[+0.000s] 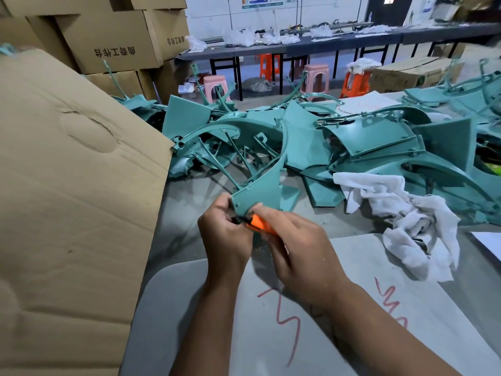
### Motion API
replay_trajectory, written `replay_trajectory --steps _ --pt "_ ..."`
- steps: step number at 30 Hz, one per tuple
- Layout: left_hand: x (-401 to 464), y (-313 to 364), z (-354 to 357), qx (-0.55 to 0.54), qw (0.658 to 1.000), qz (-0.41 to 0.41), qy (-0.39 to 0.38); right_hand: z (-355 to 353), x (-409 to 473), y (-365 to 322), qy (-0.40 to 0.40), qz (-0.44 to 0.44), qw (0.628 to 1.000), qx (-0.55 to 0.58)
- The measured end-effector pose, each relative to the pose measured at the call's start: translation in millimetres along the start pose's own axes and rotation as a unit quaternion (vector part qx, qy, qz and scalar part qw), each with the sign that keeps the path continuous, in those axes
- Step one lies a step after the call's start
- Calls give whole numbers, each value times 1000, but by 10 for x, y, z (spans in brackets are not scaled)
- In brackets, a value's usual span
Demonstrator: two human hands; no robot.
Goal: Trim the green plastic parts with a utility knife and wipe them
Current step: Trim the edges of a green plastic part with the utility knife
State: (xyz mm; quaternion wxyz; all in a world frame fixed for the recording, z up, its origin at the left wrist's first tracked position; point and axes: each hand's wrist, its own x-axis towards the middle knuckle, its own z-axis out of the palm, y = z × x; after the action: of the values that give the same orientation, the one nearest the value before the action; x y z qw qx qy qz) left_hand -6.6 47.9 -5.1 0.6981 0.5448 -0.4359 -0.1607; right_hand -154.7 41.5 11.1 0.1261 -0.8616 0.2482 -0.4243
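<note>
**Knife at the lower corner of a green part**

We see the left hand (226, 234) curled around the near corner of a long, curved green plastic part (260, 185), fingers pinching its lower edge. The part rises away from that hand and arcs back toward the heap beyond it. Just to the right, touching the same corner, the right hand (298, 248) grips an orange-handled utility knife (259, 223), fingers wrapped over the handle. The knife's dark tip sits between the two hands, against the part's bottom edge; we cannot make out the blade itself.

Beyond both hands lies a large pile of green plastic parts (366, 142), panels and thin curved strips tangled together on the grey table (189, 202). To the right of the right hand, well apart from it, a crumpled white cloth (412, 221) rests partly on the table and partly against the pile. Under the forearms sits a pale grey sheet with red scribbled marks (284, 321). To the left of the left hand stands a big brown cardboard flap (67, 199), with stacked cardboard boxes (108, 42) behind it. Far beyond the pile we see pink and orange plastic stools (315, 77) under a long dark bench.
</note>
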Motion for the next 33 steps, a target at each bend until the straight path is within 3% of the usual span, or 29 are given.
replay_trajectory --steps 2,7,12,16,21,23,28,33 --pt "-1 27 31 -21 999 -29 -6 -7 -19 29 -14 -23 999 21" --pt "-6 10 5 38 999 12 17 14 -28 147 91 65 993 27" --pt "-10 22 10 44 999 13 9 20 -6 233 60 70 996 10" --pt "-11 26 -5 20 1000 0 7 -59 31 389 166 164 972 1" --pt "-10 3 7 36 999 19 -1 -18 6 245 56 34 998 9" --pt "-18 9 -6 36 999 16 2 16 23 259 61 49 997 -14" --pt "54 36 -49 -40 997 22 60 -162 65 529 198 235 952 -1" --pt "70 65 35 -228 963 -111 96 -151 36 426 149 234 950 142"
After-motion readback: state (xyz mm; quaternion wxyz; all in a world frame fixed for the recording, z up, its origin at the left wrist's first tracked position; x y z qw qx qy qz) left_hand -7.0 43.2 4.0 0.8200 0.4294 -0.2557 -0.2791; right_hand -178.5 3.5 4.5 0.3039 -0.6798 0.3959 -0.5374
